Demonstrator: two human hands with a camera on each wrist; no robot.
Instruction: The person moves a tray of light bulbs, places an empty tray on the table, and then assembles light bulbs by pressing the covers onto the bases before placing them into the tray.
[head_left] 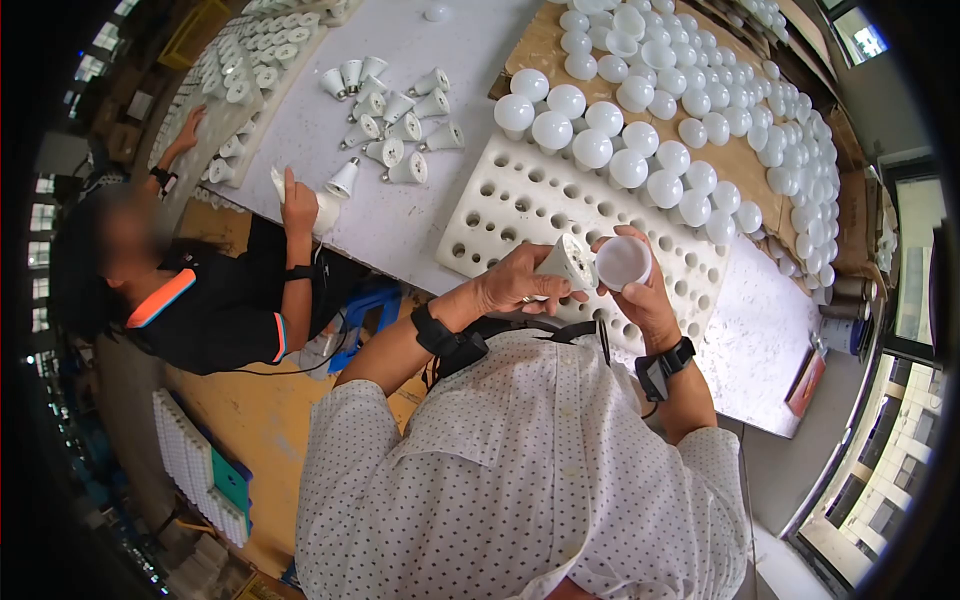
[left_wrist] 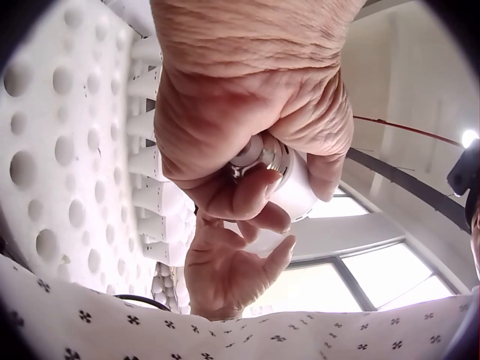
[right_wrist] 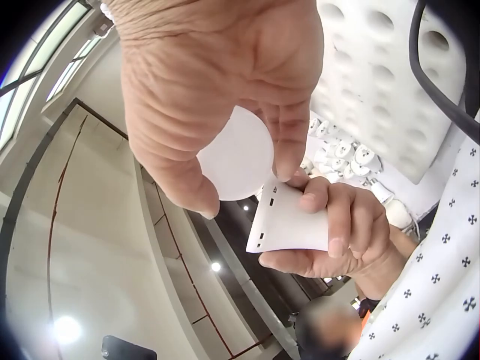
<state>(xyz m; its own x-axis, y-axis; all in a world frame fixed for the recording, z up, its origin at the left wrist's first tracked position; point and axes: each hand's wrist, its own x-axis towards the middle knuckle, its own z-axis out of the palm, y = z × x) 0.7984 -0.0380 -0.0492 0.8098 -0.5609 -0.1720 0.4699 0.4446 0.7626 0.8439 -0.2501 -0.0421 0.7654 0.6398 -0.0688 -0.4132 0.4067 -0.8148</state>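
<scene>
My left hand [head_left: 522,283] grips a white cone-shaped bulb base [head_left: 571,262], its wide end turned toward the right hand. In the left wrist view the metal screw end [left_wrist: 259,156] of that base shows between the curled fingers. A white round cover [head_left: 622,262] is held in my right hand [head_left: 648,290], its rim facing up in the head view. In the right wrist view the cover [right_wrist: 238,154] and the base [right_wrist: 289,219] are close together at their edges; whether they touch I cannot tell. Both hands are over the near edge of the white foam tray [head_left: 470,215] with round holes.
Many white globes [head_left: 630,168] lie on brown cardboard [head_left: 740,160] beyond the tray. Several loose bulb bases [head_left: 405,125] lie on the table [head_left: 300,120] to the left. Another person [head_left: 210,310] sits at the left, a hand at the table. A red object [head_left: 806,383] lies at the right edge.
</scene>
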